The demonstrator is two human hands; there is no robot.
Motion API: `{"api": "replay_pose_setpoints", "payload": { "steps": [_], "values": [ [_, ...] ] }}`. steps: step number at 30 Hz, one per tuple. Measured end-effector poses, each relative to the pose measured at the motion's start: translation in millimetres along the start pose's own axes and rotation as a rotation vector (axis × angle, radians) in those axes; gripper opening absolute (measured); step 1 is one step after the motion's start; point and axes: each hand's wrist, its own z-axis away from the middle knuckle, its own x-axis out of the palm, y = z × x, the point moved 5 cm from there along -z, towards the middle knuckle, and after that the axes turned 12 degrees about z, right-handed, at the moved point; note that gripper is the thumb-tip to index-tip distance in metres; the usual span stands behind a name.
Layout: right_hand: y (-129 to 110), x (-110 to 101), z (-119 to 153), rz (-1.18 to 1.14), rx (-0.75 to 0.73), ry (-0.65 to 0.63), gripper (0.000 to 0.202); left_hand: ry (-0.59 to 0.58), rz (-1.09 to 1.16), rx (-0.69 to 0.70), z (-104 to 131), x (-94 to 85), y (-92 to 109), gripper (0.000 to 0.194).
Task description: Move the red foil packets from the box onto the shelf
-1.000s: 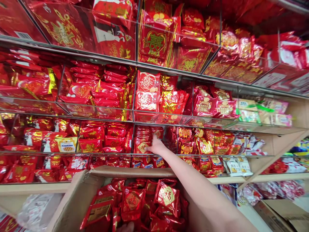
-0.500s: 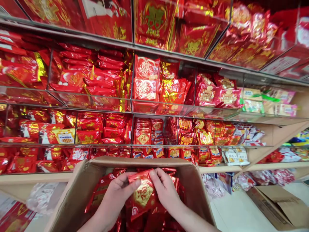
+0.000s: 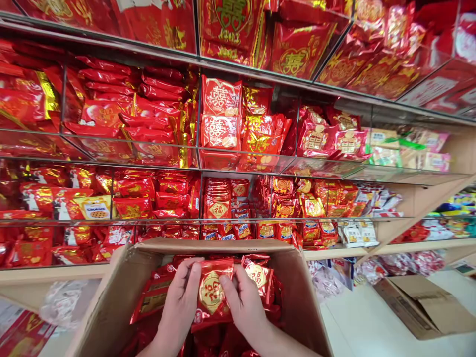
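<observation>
Between my two hands is a red snack packet (image 3: pixel 211 292) with a gold emblem and a red character on it. My left hand (image 3: pixel 178 302) pinches its left edge, thumb toward the front. Fingers of my right hand (image 3: pixel 245 302) close on its right edge. Both hands are over an open cardboard box (image 3: pixel 297 297), which holds several more red packets (image 3: pixel 258 277). One packet at the box's left side (image 3: pixel 150 297) shows a gold patch. The lower contents are partly hidden by my forearms.
Shelves with clear dividers (image 3: pixel 245 158) run across the view, filled with red and gold packets. A yellow cookie packet (image 3: pixel 94 207) stands out at lower left. Plastic-wrapped bundles (image 3: pixel 63 302) lie below the shelf. A flattened cardboard box (image 3: pixel 424 305) rests on the floor at right.
The packet has turned more upright and faces me, shifting slightly left. My right hand has moved a little left and lower with it. The camera view has shifted slightly.
</observation>
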Motion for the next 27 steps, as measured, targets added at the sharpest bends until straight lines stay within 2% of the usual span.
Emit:
{"api": "replay_pose_setpoints", "payload": {
  "steps": [3, 6, 8, 10, 12, 13, 14, 16, 18, 20, 23, 24, 27],
  "values": [
    [8, -4, -2, 0.030, 0.042, 0.062, 0.023, -0.084, 0.011, -0.117, 9, 6.8, -9, 0.031],
    [10, -12, -7, -0.016, 0.063, 0.029, 0.022, -0.204, -0.109, -0.186, 10, 5.4, -17, 0.029],
    [5, -20, -12, -0.099, 0.043, -0.033, 0.029, -0.303, -0.250, -0.134, 5, 1.9, -13, 0.027],
    [-4, -25, -15, -0.142, 0.004, -0.160, 0.043, -0.418, -0.401, -0.005, 1, 1.2, -3, 0.023],
    [-11, -27, -14, -0.065, -0.032, -0.296, 0.025, -0.477, -0.505, 0.142, -1, 1.9, 9, 0.018],
    [-13, -27, -13, -0.005, -0.035, -0.336, 0.015, -0.478, -0.523, 0.193, -1, 2.0, 14, 0.016],
    [-15, -29, -12, 0.048, -0.030, -0.356, 0.013, -0.449, -0.517, 0.216, -1, 0.9, 19, 0.017],
    [-20, -34, -12, 0.092, -0.019, -0.361, 0.019, -0.312, -0.455, 0.183, -4, -5.8, 24, 0.024],
    [-29, -45, -19, 0.036, -0.016, -0.352, 0.018, -0.157, -0.348, 0.096, -7, -15.0, 25, 0.031],
    [-41, -65, -38, -0.080, -0.024, -0.240, 0.018, -0.072, -0.245, 0.021, -10, -20.9, 25, 0.037],
    [-50, -98, -86, -0.186, -0.025, 0.037, 0.023, -0.108, -0.184, -0.025, -12, -18.9, 22, 0.038],
    [-49, -103, -104, -0.161, -0.018, 0.084, 0.025, -0.136, -0.196, -0.044, -12, -16.9, 19, 0.037],
    [-35, -92, -153, -0.006, 0.031, 0.031, 0.021, -0.261, -0.301, -0.078, -9, -8.4, 7, 0.032]
  ]
}}
